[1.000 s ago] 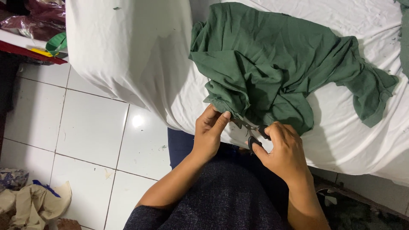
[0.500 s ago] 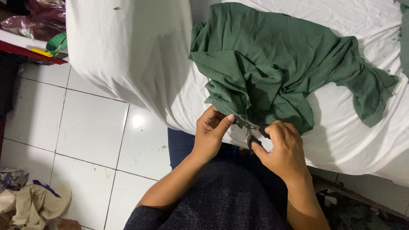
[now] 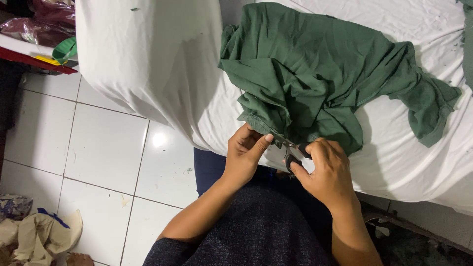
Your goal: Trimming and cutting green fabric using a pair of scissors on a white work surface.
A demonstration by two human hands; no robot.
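A crumpled dark green garment [image 3: 320, 79] lies on a bed covered with a white sheet [image 3: 148, 74]. My left hand [image 3: 245, 153] pinches the garment's near hem between thumb and fingers. My right hand [image 3: 327, 172] grips small black-handled scissors [image 3: 291, 153], whose blades point left at the hem beside my left thumb. Both hands sit at the bed's near edge, above my dark clothed lap.
White floor tiles [image 3: 98, 148] spread to the left. A heap of beige cloth and scraps [image 3: 39, 236] lies at the bottom left. A red shelf edge with a green object [image 3: 64, 49] is at the top left. Another green cloth edge [image 3: 467, 44] shows at the far right.
My hands have stayed at the hem; the right hand and scissors have shifted slightly toward the left hand.
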